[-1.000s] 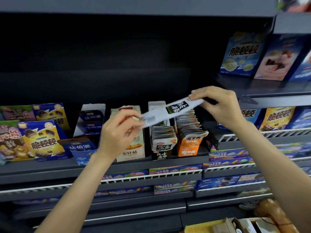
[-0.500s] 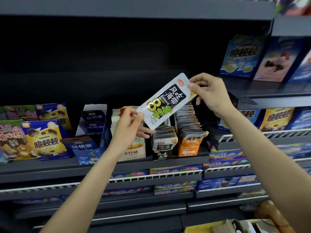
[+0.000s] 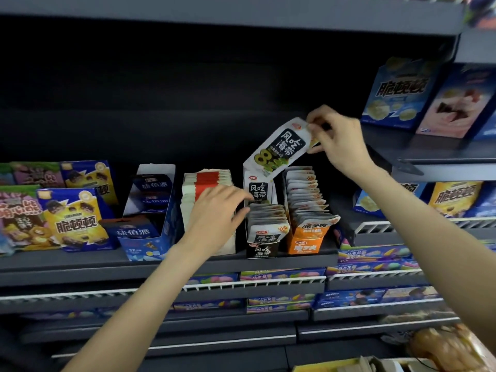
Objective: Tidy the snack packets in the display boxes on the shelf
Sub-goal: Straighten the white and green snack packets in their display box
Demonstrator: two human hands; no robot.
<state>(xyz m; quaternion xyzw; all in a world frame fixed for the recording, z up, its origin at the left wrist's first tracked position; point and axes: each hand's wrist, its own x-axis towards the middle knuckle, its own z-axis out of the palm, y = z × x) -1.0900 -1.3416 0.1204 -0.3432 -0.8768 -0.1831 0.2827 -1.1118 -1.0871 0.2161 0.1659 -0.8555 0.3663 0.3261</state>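
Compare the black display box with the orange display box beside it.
The black display box has a black front; the orange display box has an orange one. The black box's packets sit lower than the orange box's, which fan forward over its front. Both stand side by side on the shelf, holding upright packets.
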